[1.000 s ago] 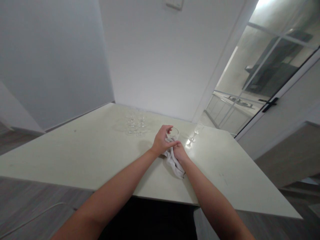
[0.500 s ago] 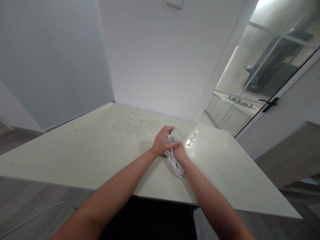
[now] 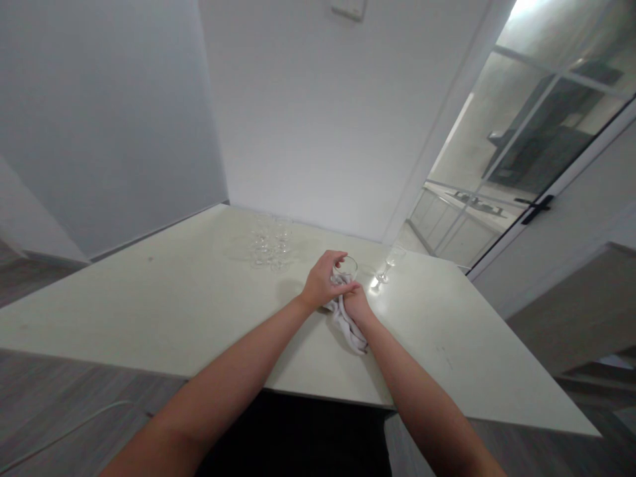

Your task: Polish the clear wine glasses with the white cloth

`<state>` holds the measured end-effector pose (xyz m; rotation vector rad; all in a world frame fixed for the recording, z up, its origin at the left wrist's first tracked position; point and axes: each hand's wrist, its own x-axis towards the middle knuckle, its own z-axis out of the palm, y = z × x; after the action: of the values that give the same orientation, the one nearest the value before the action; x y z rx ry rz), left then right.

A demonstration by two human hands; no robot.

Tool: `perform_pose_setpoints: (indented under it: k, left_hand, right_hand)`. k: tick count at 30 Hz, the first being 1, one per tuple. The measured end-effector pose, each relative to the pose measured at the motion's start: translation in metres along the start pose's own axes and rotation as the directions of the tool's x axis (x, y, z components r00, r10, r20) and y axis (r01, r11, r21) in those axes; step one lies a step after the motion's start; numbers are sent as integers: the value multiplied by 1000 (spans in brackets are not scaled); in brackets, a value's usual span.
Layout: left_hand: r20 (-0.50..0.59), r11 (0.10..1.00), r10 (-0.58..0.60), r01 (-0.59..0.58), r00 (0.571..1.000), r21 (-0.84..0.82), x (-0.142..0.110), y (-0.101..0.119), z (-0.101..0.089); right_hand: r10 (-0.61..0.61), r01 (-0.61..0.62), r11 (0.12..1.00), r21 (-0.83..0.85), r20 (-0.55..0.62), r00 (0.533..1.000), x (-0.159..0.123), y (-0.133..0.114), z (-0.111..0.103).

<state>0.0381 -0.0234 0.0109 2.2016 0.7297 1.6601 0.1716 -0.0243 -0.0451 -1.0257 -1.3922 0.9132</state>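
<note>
Your left hand point(image 3: 319, 281) wraps clear glass point(image 3: 352, 267), fingers curled on far side, thumb extended across near side; hold likely steadies it. Glass sits over middle of surface point(image 3: 173, 305), rim tilted up, presumably keeping mouth in your sight. Your right hand point(image 3: 358, 306) bunched around white cloth point(image 3: 350, 328) just below glass; fingertips hidden, cannot tell whether they pinch glass too. Cloth trails toward you. Grouped glasses point(image 3: 281, 243) rear left, lone stemmed glass point(image 3: 390, 262) right: spacing apparently leaves hands room.

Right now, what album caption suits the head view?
Left hand holding a clear glass, right hand gripping a white cloth, stemmed glasses standing farther back on the pale table.
</note>
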Motion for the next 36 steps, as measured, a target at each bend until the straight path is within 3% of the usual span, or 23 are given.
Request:
perform_pose_setpoints:
  k: [10, 15, 20, 36]
  left_hand:
    - [17, 1000, 25, -25, 1000, 9, 0, -1, 0]
    - [36, 996, 81, -83, 996, 44, 1, -1, 0]
    - [63, 991, 116, -119, 991, 58, 1, 1, 0]
    - [86, 987, 134, -140, 987, 74, 1, 3, -1]
  right_hand:
    - [-41, 41, 998, -42, 3, 999, -3, -9, 3]
    - [-82, 90, 988, -128, 66, 994, -7, -14, 4]
    - [-155, 184, 950, -250, 135, 979, -7, -11, 4]
    - [-192, 257, 841, -476, 181, 965, -4, 0, 0]
